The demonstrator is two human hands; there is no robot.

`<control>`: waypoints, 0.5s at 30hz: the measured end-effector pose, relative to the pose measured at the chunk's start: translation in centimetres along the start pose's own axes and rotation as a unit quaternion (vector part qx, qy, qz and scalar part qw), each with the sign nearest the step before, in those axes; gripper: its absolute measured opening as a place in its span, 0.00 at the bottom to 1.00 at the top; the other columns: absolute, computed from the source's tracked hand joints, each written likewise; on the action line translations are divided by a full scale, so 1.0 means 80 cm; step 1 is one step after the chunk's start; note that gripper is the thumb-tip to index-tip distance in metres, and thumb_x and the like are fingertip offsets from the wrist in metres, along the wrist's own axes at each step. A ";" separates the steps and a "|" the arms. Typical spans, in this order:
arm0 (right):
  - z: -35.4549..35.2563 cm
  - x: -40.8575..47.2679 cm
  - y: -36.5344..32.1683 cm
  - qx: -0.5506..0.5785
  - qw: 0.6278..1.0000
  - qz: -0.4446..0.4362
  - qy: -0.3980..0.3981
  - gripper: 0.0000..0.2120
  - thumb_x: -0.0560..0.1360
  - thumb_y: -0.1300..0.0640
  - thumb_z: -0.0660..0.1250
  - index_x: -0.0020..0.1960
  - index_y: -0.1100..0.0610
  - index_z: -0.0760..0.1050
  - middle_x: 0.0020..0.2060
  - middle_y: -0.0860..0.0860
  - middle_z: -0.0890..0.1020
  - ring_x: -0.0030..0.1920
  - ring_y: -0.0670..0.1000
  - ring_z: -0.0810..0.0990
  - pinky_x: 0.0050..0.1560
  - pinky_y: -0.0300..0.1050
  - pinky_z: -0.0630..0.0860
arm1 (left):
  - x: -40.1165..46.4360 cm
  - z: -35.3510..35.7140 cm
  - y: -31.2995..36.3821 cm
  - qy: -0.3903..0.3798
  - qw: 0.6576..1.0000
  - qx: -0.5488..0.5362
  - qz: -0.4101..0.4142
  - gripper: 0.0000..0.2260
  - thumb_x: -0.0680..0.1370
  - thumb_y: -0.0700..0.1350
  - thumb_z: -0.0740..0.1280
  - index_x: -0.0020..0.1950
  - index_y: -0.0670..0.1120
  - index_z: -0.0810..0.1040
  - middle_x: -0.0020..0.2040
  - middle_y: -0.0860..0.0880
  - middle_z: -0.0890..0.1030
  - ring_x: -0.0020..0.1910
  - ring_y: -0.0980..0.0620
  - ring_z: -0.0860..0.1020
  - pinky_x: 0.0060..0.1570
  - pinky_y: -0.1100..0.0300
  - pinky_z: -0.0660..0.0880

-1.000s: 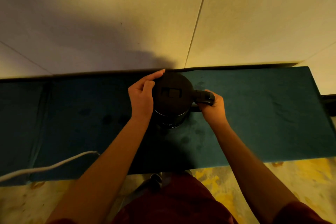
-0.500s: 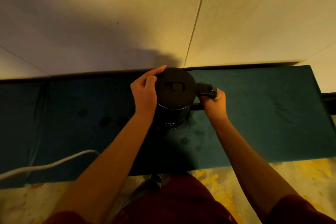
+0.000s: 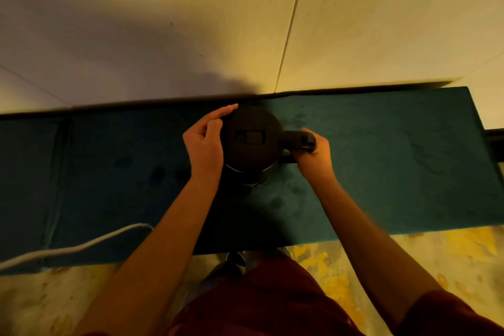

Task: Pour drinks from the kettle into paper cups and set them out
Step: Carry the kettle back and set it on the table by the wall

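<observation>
Over the last 1 second the kettle [image 3: 251,139] has edged slightly toward the wall [image 3: 163,35], possibly lifting off the counter [image 3: 381,172]; the dim view won't settle it. The right hand [image 3: 313,155] grips the handle [image 3: 298,138], and the left hand [image 3: 204,144] cups the side, fingers curled. Pouring hasn't begun, since no paper cups are in view. 1 white cord [image 3: 81,247] lies well apart to the left.

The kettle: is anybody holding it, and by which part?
Yes. The right hand grips the kettle by its handle. The left hand touches its side; whether it grips there cannot be told.
</observation>
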State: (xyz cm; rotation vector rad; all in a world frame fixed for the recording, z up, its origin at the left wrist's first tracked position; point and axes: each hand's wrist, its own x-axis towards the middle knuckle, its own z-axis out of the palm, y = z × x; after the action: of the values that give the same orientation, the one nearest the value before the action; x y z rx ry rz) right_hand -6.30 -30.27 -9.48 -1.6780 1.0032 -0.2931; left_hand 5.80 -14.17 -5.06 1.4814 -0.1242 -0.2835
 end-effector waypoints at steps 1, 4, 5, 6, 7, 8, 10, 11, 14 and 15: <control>-0.001 0.000 0.004 0.001 1.000 0.004 0.000 0.07 0.72 0.68 0.69 0.40 0.72 0.74 0.34 0.65 0.79 0.38 0.58 0.80 0.39 0.69 0.79 | -0.002 -0.001 -0.001 -0.001 1.000 0.008 0.000 0.15 0.78 0.36 0.60 0.54 0.42 0.86 0.53 0.43 0.86 0.56 0.45 0.83 0.59 0.46 0.79; 0.000 0.002 0.007 0.001 1.000 0.022 0.005 0.06 0.72 0.63 0.68 0.40 0.66 0.76 0.38 0.68 0.81 0.42 0.69 0.84 0.39 0.69 0.80 | -0.002 -0.005 -0.003 -0.007 1.000 0.021 -0.009 0.13 0.80 0.39 0.61 0.57 0.43 0.85 0.54 0.44 0.86 0.55 0.45 0.83 0.56 0.51 0.80; 0.001 0.004 0.009 -0.003 1.000 0.023 0.001 0.05 0.72 0.61 0.68 0.39 0.63 0.77 0.38 0.67 0.82 0.42 0.69 0.84 0.39 0.69 0.81 | 0.000 -0.006 -0.002 -0.010 0.999 0.031 -0.005 0.13 0.80 0.39 0.62 0.57 0.43 0.85 0.54 0.45 0.86 0.55 0.47 0.83 0.55 0.54 0.80; 0.001 0.008 0.013 -0.008 1.000 0.020 -0.006 0.05 0.71 0.58 0.68 0.39 0.59 0.77 0.38 0.66 0.82 0.42 0.68 0.84 0.39 0.69 0.81 | 0.001 -0.004 -0.002 -0.013 0.999 0.046 -0.002 0.12 0.80 0.39 0.62 0.57 0.43 0.85 0.54 0.45 0.86 0.55 0.48 0.83 0.54 0.58 0.80; 0.002 0.006 0.014 -0.010 1.000 0.015 -0.015 0.06 0.70 0.54 0.68 0.40 0.57 0.77 0.38 0.65 0.83 0.42 0.67 0.85 0.39 0.69 0.81 | 0.000 -0.007 0.001 -0.014 0.998 0.061 0.007 0.12 0.80 0.38 0.62 0.56 0.43 0.85 0.53 0.46 0.86 0.54 0.51 0.83 0.52 0.62 0.79; 0.003 0.014 0.030 -0.016 0.999 0.017 -0.034 0.07 0.68 0.51 0.68 0.40 0.55 0.78 0.38 0.63 0.83 0.42 0.66 0.85 0.40 0.69 0.81 | 0.000 -0.008 0.002 -0.016 0.997 0.078 0.011 0.12 0.80 0.38 0.62 0.56 0.43 0.85 0.53 0.48 0.85 0.53 0.55 0.83 0.51 0.65 0.78; -0.001 0.004 0.008 -0.037 0.998 0.026 -0.041 0.09 0.66 0.48 0.68 0.38 0.54 0.79 0.38 0.59 0.84 0.41 0.61 0.86 0.44 0.65 0.83 | 0.001 -0.011 0.003 -0.025 0.993 0.117 0.010 0.12 0.81 0.38 0.61 0.56 0.44 0.84 0.51 0.51 0.84 0.50 0.62 0.82 0.49 0.69 0.76; -0.003 0.002 0.000 -0.057 0.997 0.031 -0.047 0.07 0.68 0.50 0.70 0.37 0.54 0.79 0.37 0.57 0.84 0.40 0.57 0.86 0.45 0.59 0.83 | 0.005 -0.012 0.000 -0.032 0.989 0.143 0.001 0.12 0.82 0.39 0.61 0.57 0.45 0.84 0.50 0.53 0.84 0.48 0.63 0.81 0.48 0.70 0.76; -0.015 -0.016 -0.013 -0.113 0.993 0.008 -0.039 0.07 0.73 0.59 0.73 0.42 0.55 0.75 0.34 0.48 0.78 0.39 0.50 0.79 0.40 0.42 0.72 | 0.010 -0.017 0.001 -0.062 0.970 0.231 -0.031 0.12 0.82 0.45 0.61 0.59 0.47 0.83 0.52 0.51 0.83 0.52 0.55 0.80 0.52 0.62 0.76; -0.016 -0.015 -0.003 -0.125 0.992 0.004 -0.030 0.08 0.73 0.59 0.74 0.44 0.56 0.75 0.37 0.50 0.79 0.42 0.53 0.79 0.42 0.46 0.73 | 0.014 -0.018 -0.002 -0.068 0.964 0.255 -0.042 0.12 0.82 0.46 0.61 0.60 0.46 0.83 0.53 0.50 0.83 0.53 0.53 0.80 0.52 0.61 0.75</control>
State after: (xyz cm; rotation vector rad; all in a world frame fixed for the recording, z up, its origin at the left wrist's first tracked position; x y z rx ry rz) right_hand -7.73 -30.27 -8.44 -1.8958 1.0344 -0.1124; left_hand 7.21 -13.11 -5.49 1.9816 -0.2582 -0.4456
